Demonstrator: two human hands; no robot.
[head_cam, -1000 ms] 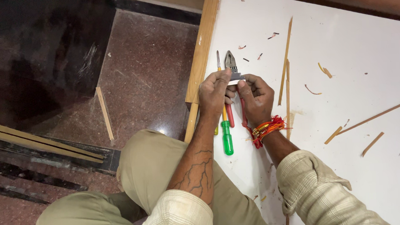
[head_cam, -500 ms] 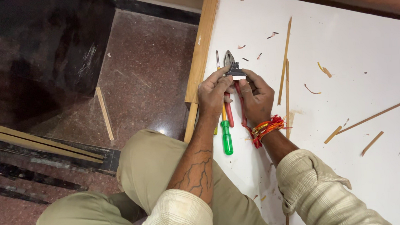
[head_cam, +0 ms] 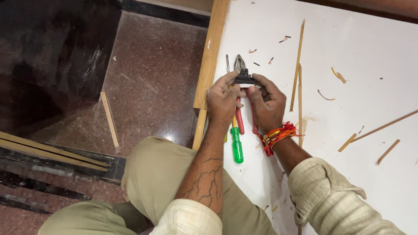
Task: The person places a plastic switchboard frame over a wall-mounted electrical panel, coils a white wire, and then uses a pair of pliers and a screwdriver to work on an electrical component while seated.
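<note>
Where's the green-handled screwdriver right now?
In the head view, the green-handled screwdriver lies on the white board just below the left hand, beside the red-handled pliers both hands hold.

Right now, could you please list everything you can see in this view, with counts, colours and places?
pliers: one, grey jaws, red handles, on the white board, held by both hands.
screwdriver: one, green handle, on the board below the left hand.
white board: one, white, fills the right side.
wooden edge strip: one, light brown, along the board's left edge.
thin wood strips: several, light brown, scattered on the board.
loose strip: one, light brown, on the floor at left.
stone floor: reddish brown, polished, left side.
wrist threads: a bunch, red and orange, on the right wrist.
left hand: on the pliers.
right hand: on the pliers.
</note>
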